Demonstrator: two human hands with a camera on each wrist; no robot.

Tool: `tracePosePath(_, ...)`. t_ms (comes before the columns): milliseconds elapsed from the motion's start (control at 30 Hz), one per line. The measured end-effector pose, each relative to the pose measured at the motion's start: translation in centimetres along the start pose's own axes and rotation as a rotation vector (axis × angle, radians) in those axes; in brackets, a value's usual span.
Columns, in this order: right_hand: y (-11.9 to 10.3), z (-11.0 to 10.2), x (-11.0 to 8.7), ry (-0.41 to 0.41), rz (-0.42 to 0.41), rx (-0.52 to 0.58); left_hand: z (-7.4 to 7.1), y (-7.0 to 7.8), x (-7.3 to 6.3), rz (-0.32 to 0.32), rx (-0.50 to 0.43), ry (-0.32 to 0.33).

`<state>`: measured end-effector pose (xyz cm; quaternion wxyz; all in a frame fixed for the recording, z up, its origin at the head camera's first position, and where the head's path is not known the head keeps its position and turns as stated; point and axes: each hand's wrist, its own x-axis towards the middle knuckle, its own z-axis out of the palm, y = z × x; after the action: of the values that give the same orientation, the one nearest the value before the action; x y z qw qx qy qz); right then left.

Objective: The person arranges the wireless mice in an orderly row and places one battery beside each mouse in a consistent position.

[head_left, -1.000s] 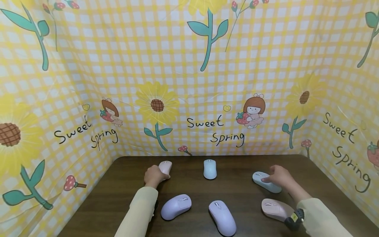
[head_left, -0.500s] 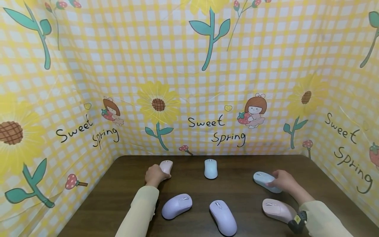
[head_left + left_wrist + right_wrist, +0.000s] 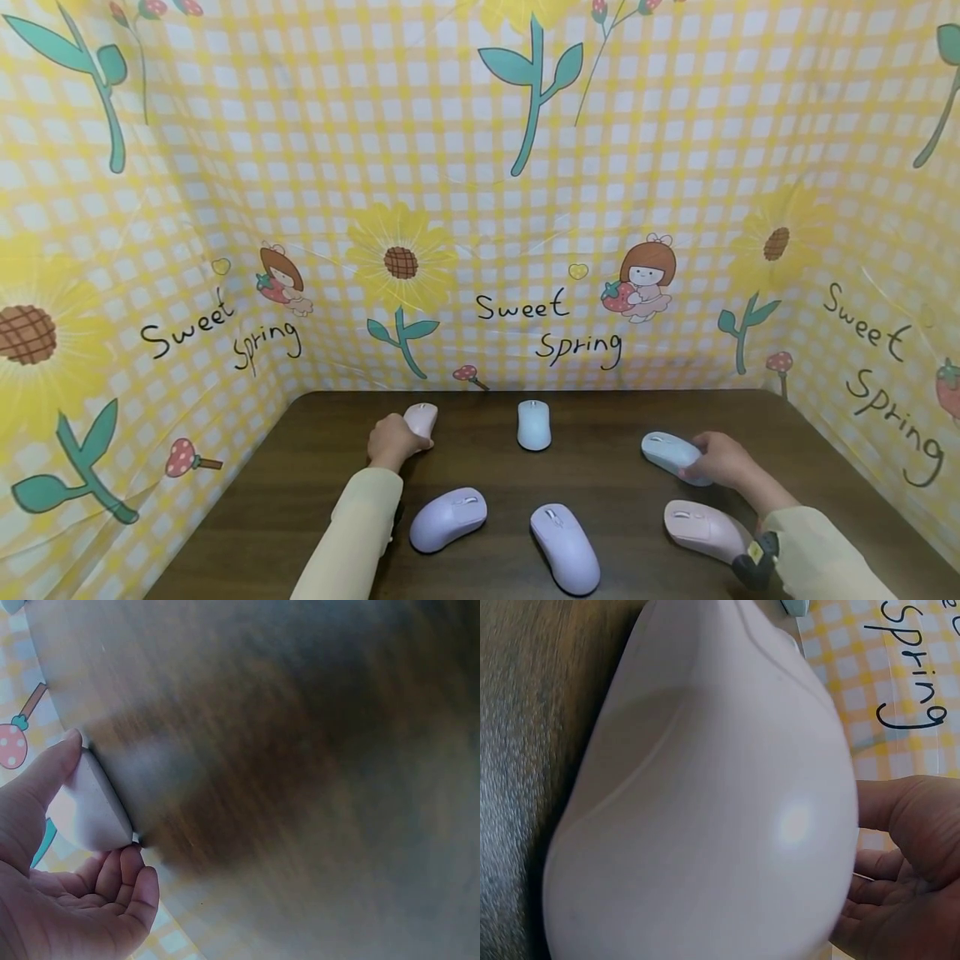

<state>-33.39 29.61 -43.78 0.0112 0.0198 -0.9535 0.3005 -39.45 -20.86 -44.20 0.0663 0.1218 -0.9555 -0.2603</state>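
At the far left of the table, my left hand (image 3: 390,443) holds a pale pink computer mouse (image 3: 422,419). In the left wrist view, the thumb lies on one side of that mouse (image 3: 90,810) and curled fingers meet its other side. Over on the right, my right hand (image 3: 726,460) grips the rear of a light blue mouse (image 3: 669,450), thumb along its near side. A second pink mouse (image 3: 705,527) sits under the right wrist. It fills most of the right wrist view, where the light blue mouse is almost wholly hidden and only part of the hand (image 3: 922,862) shows.
Another light blue mouse (image 3: 534,425) stands at the back middle of the dark wooden table (image 3: 480,467). Two lilac mice are nearer: one at left (image 3: 448,521), one at centre (image 3: 564,548). A yellow checked cloth (image 3: 480,208) walls the table's back and sides.
My right hand has shifted from over the light blue mouse to its rear end, and the thumb has come down to its near side. The left hand keeps its place on the pink mouse.
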Motion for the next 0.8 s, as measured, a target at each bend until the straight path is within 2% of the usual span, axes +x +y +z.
tracePosePath(533, -0.05, -0.27, -0.22, 0.001, 0.008, -0.014, 0.37, -0.13, 0.70, -0.010, 0.009, -0.016)
tracePosePath(800, 0.25, -0.08, -0.16, 0.015, 0.009, -0.014, 0.11, -0.06, 0.43, -0.008, 0.010, -0.013)
